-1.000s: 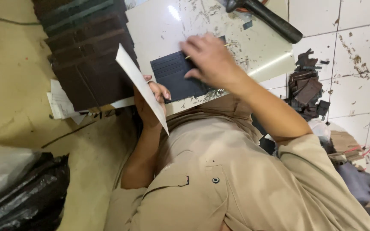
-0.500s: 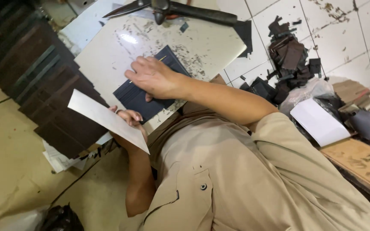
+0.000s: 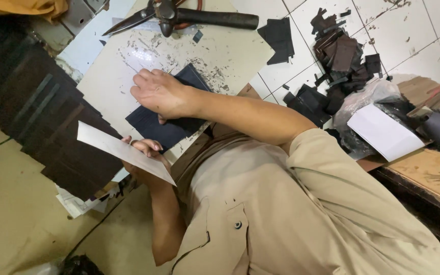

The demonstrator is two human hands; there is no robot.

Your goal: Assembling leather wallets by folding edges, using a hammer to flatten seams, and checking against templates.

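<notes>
Right hand (image 3: 160,94) at centre left of the frame, palm down, fingers loosely curled, pressing flat on a dark navy sheet (image 3: 166,125) without gripping it. Left hand (image 3: 146,153) just below it, closed on a white card (image 3: 120,151), pinched at its lower edge and tilted, fingertips showing above the card's rim. Navy sheet lying on a pale, scratched cutting board (image 3: 220,56), its lower corner reaching the board's near edge, just beside the left hand. Heavy black-handled shears (image 3: 179,18) at the top of the frame, resting across the board's far edge, blades pointing left. Stack of dark brown sheets (image 3: 42,122) along the left side, partly behind the white card. Heap of dark offcuts (image 3: 339,56) on the white tiled floor (image 3: 408,35) in the upper right, well apart from both hands. Clear plastic bag (image 3: 367,102) at right, with a white sheet of paper (image 3: 383,132) lying against it. Beige shirt (image 3: 281,214) filling the lower half of the frame.
</notes>
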